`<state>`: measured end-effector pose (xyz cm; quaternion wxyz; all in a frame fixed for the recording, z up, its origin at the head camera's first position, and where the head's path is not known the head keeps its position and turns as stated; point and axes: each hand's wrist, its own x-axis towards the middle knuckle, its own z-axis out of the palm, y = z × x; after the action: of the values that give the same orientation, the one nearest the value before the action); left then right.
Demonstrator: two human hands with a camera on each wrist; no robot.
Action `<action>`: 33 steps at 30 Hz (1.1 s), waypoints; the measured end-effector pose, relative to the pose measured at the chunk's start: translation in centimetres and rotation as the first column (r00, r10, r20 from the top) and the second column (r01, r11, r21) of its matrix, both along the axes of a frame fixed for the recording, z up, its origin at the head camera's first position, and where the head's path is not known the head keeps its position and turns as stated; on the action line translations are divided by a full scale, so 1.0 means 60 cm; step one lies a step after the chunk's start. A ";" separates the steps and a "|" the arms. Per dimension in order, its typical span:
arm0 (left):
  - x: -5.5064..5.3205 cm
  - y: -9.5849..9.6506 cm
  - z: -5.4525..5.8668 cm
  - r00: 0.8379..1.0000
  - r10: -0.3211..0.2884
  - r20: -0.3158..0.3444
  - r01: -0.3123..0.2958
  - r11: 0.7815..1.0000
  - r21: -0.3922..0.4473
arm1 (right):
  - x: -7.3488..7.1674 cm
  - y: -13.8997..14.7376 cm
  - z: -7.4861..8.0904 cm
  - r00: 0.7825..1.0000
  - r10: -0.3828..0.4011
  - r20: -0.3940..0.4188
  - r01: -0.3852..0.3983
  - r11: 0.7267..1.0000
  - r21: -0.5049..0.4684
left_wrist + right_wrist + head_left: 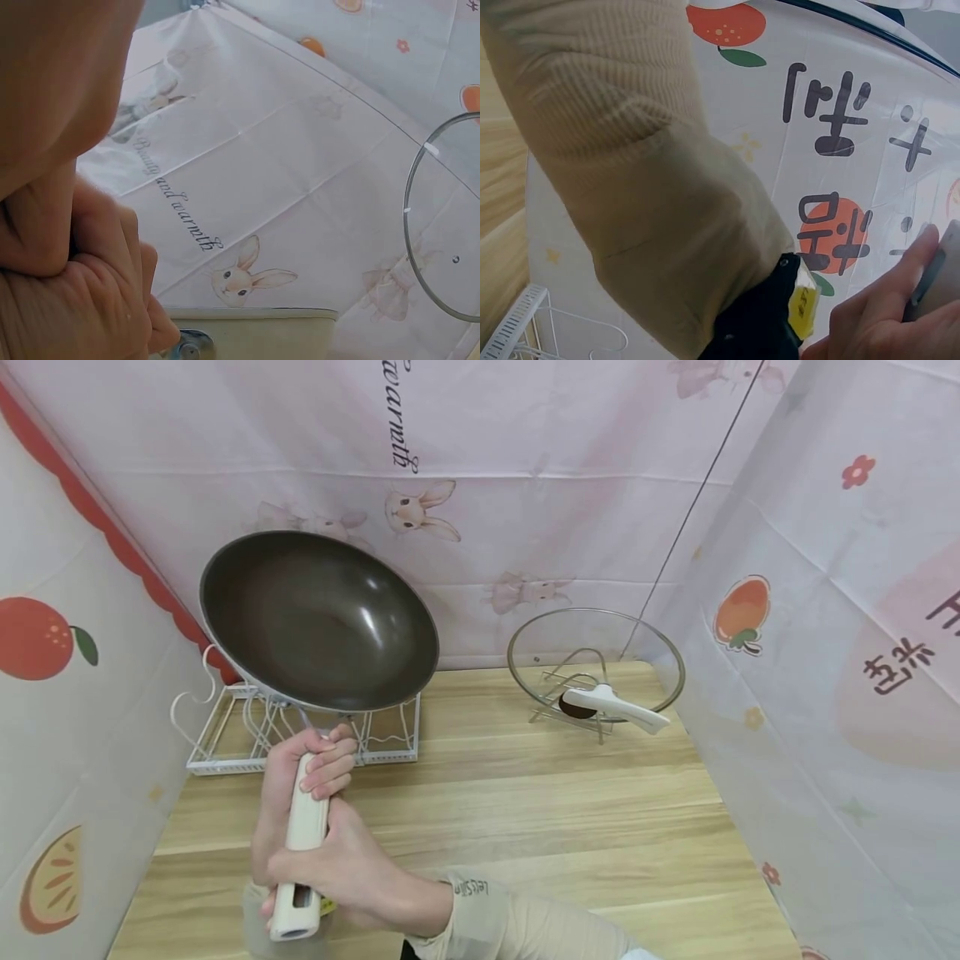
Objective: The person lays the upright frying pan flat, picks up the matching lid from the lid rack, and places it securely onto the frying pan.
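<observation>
One pale handle (307, 818), double grip: left hand (333, 768) clamps it near the dark pan (315, 618), right hand (345, 864) wraps it lower down.

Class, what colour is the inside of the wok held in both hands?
The wok's inside is dark brown, best seen in the head view.

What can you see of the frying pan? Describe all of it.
The frying pan is round and deep, with a dark brown, glossy inside that looks coated, a thin rim and a cream outside. Its long, cream, plastic-looking handle has a slot near the end. Nothing shows inside. It is tilted, its inside facing the head camera, at the white wire rack; contact there is unclear. The left hand grips the handle nearer the pan, the right hand nearer the end.
</observation>
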<state>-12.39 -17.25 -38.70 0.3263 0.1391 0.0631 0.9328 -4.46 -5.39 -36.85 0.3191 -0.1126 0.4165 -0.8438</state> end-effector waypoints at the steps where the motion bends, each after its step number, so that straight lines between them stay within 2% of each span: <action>1: 0.001 0.000 0.001 1.000 0.000 0.006 0.000 1.000 0.007 | 0.000 0.001 0.001 1.000 0.012 0.000 -0.012 1.000 -0.011; 6: 0.006 0.003 0.006 1.000 0.001 0.022 -0.002 0.999 0.046 | -0.005 0.010 0.007 0.997 0.081 -0.004 -0.081 0.995 -0.065; 9: 0.008 0.004 0.008 1.000 0.010 0.023 -0.012 0.998 0.059 | -0.009 0.014 0.009 0.995 0.101 -0.026 -0.103 0.993 -0.057; 13: 0.011 0.007 0.012 1.000 0.016 0.006 -0.016 0.996 0.087 | -0.015 0.017 0.011 0.991 0.109 -0.078 -0.103 0.992 0.068; 16: 0.013 0.008 0.013 1.000 0.025 0.011 -0.026 0.994 0.110 | -0.019 0.020 0.014 0.987 0.138 -0.088 -0.119 0.975 0.187; 20: 0.017 0.006 0.011 0.999 0.037 0.034 -0.041 0.991 0.131 | -0.027 0.024 0.013 0.976 0.197 -0.098 -0.163 0.948 0.274; 25: 0.020 0.003 0.009 0.999 0.029 0.018 -0.031 0.988 0.152 | -0.040 0.033 0.012 0.947 0.274 -0.165 -0.203 0.914 0.351; 29: 0.022 0.004 0.011 1.000 0.026 0.002 -0.026 0.986 0.163 | -0.051 0.045 0.013 0.924 0.310 -0.226 -0.196 0.888 0.416; 32: 0.024 0.006 0.013 1.000 0.019 -0.006 -0.017 0.984 0.178 | -0.060 0.057 0.013 0.897 0.324 -0.300 -0.165 0.876 0.454; 33: 0.024 0.007 0.014 1.000 0.015 -0.010 -0.013 0.983 0.185 | -0.064 0.061 0.013 0.882 0.333 -0.335 -0.155 0.874 0.460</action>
<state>-10.96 -16.81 -37.87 0.3052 0.1734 -0.0210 0.9361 -8.29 -1.73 -36.04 0.3490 -0.2656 0.6268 -0.6440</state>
